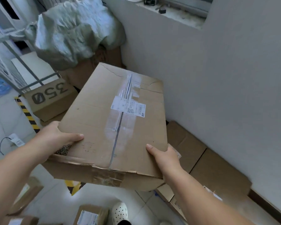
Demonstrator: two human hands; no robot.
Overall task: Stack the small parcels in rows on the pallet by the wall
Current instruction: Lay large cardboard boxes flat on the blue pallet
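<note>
A large brown cardboard parcel [104,120] with a white shipping label and clear tape fills the middle of the view, held up off the floor. My left hand [55,140] grips its near left corner, thumb lying on the top face. My right hand [164,155] grips the near right corner, thumb on top as well. Under and beyond the parcel, flat brown boxes [201,159] lie in a row along the white wall [225,78]. The pallet itself is hidden.
A box marked 350 [50,98] sits to the left, beside yellow-black floor tape [28,114]. Grey-white sacks [71,34] pile up in the far corner. Small labelled parcels [89,216] lie on the floor near my white shoe [120,211].
</note>
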